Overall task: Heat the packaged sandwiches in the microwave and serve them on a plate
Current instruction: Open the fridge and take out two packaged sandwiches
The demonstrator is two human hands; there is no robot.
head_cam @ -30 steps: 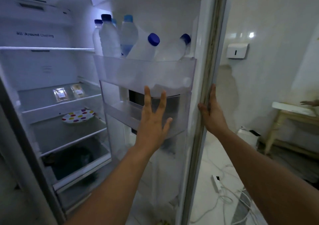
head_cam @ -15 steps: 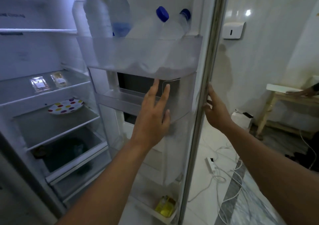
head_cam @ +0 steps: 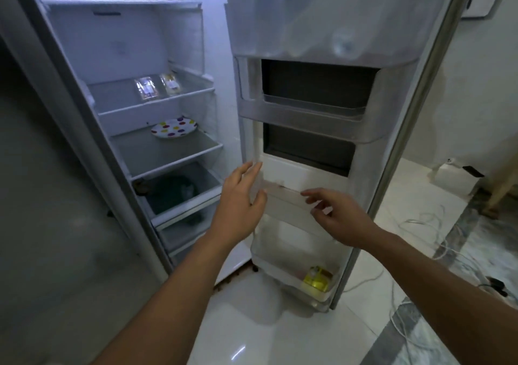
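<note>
Sandwiches point(head_cam: 158, 86), two packs, sit on a fridge shelf above the spotty plate point(head_cam: 173, 128); left hand point(head_cam: 241, 199) and right hand point(head_cam: 337, 219) are both loose, holding nothing.

There is one view only, from a wide-angle camera worn on the person's head, so no second view shares the scene. It looks forward and down into an open fridge point(head_cam: 157, 112), close enough that both forearms reach in from 6 o'clock. The fridge door point(head_cam: 322, 118) fills 12 to 2 o'clock; the shelves point(head_cam: 168, 146) sit at 10 o'clock; the floor point(head_cam: 252, 322) spreads below. Straight edges bow near the frame's borders.
</note>
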